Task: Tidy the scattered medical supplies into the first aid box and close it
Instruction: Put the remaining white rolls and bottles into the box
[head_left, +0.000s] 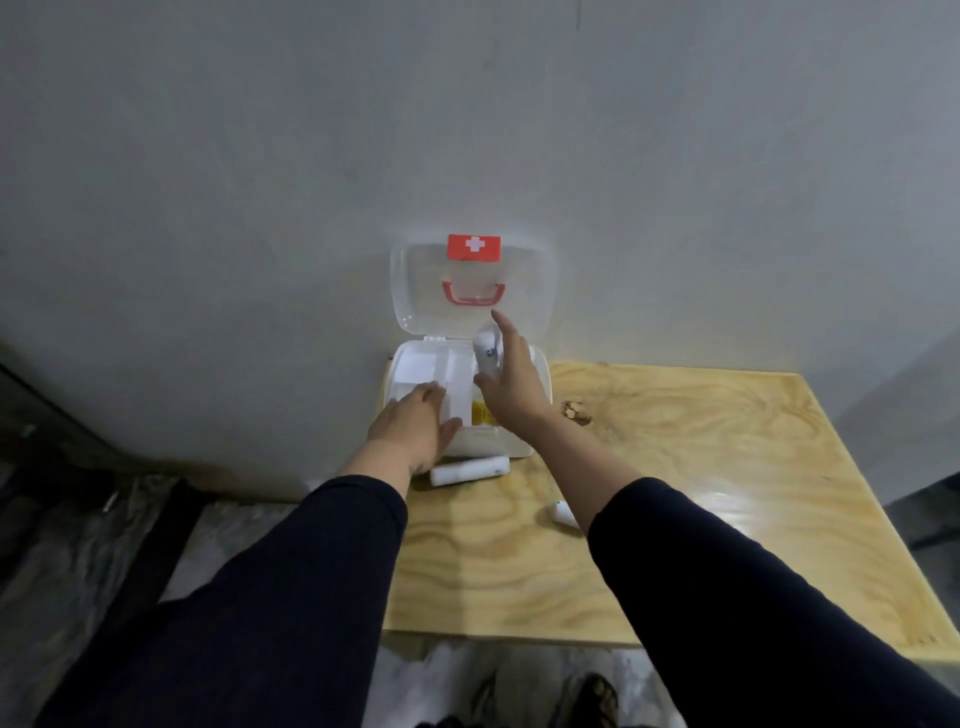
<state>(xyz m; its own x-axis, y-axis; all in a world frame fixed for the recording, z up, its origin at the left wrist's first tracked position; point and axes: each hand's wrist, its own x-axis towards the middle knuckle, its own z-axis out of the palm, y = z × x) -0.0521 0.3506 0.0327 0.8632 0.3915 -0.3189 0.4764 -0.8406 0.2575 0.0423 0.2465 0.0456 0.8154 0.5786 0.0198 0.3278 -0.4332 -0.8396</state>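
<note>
the first aid box (537, 395) sits open at the far left corner of the plywood table (675, 493), against the grey wall (260, 182), its clear lid (415, 291) standing upright with a red handle (472, 297) and a red cross label (474, 246) on it. the left hand (415, 423) lies flat and open, palm down, on the white packets (431, 371) in the box's left part. the right hand (511, 374) hovers over the box's right part, gripping a white tube (487, 353) between thumb and fingers, index finger pointing toward the lid; the tube stands nearly upright, at about 11 o'clock from that hand's palm. a yellow item (482, 413) shows inside the box between the two hands. a second white tube (470, 470) lies on the table just in front of the box, at 5 o'clock from the left hand and apart from it. a third small white tube (563, 513) lies nearer the table's front, partly hidden under the right forearm. a brown knot (575, 411) marks the wood at 3 o'clock from the right hand.
</note>
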